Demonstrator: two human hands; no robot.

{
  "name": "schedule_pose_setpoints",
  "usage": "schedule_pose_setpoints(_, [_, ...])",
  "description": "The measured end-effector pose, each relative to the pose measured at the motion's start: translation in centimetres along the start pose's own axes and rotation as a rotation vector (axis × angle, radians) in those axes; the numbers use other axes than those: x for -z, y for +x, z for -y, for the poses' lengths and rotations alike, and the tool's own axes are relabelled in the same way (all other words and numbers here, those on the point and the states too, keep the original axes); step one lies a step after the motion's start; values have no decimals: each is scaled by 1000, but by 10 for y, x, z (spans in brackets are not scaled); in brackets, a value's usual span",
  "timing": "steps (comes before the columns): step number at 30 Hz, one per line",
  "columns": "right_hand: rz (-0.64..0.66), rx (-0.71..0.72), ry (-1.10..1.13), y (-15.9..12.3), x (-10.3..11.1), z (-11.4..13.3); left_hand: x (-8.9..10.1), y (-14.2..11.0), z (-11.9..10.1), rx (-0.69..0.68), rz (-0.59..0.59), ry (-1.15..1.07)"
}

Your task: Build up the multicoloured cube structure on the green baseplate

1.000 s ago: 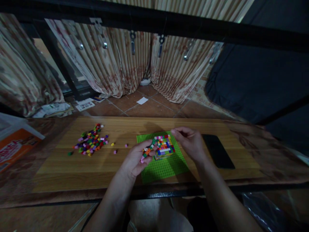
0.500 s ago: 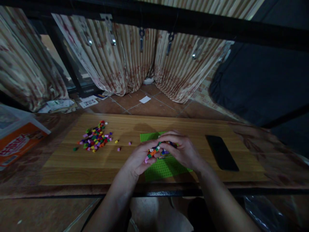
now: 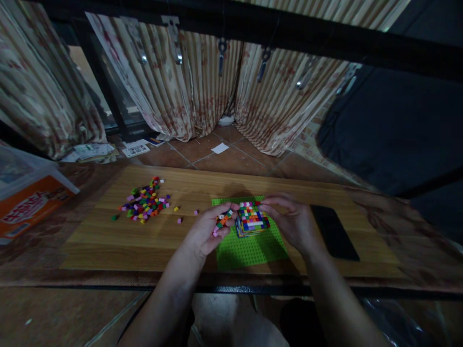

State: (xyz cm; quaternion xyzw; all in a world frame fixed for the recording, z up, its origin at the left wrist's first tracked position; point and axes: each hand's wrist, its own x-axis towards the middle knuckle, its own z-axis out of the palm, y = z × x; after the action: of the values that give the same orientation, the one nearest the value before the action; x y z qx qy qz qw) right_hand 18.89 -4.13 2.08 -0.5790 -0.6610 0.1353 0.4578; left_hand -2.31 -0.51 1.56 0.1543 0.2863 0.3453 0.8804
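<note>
Several small colored toy bricks rest in my left hand, whose fingers curl round them at the left side of a brick block. That multicolored brick block stands on a green studded baseplate, and a white strip shows on its top. My right hand is at the block's far right corner, thumb and forefinger pinched close together. Whatever lies between those fingertips is too small or hidden to make out.
A pile of loose bricks lies on the left of the wooden board, with a few strays beside it. A black phone lies on the right. A clear tub with an orange label stands far left.
My hands have drawn apart, so the block's top shows between them. The right hand has shifted right to the far corner; the left still holds its bricks. The view has shifted slightly.
</note>
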Motion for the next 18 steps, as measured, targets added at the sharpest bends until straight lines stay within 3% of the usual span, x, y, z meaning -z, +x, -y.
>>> schedule_pose_setpoints(9, [-26,72,-99,-2,-14,-10,1,1,1,1,2,10])
schedule_pose_setpoints(18, [-50,-85,58,-1,-24,-20,0,1,2,-10,-21,18])
